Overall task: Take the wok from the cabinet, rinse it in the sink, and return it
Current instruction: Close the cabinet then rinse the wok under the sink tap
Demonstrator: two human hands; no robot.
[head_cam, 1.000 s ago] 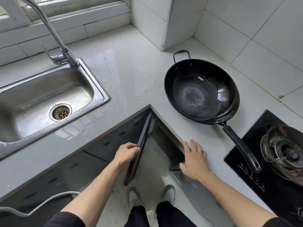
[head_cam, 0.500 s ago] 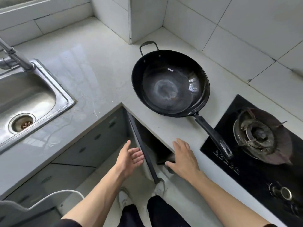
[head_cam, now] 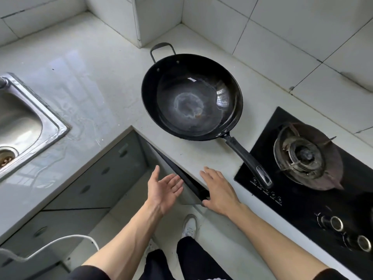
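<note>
Beside the wok (head_cam: 191,98), cabinet door (head_cam: 179,174) ajar; left hand (head_cam: 163,188) spread, holding nothing; right hand (head_cam: 220,190) flat on countertop (head_cam: 101,77), fingers straight.

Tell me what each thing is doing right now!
wok: upright on the counter, empty.
cabinet door: partly open.
left hand: open, beside the door.
right hand: flat on the counter edge.
gas burner: no flame.
sink: no standing water seen.
</note>
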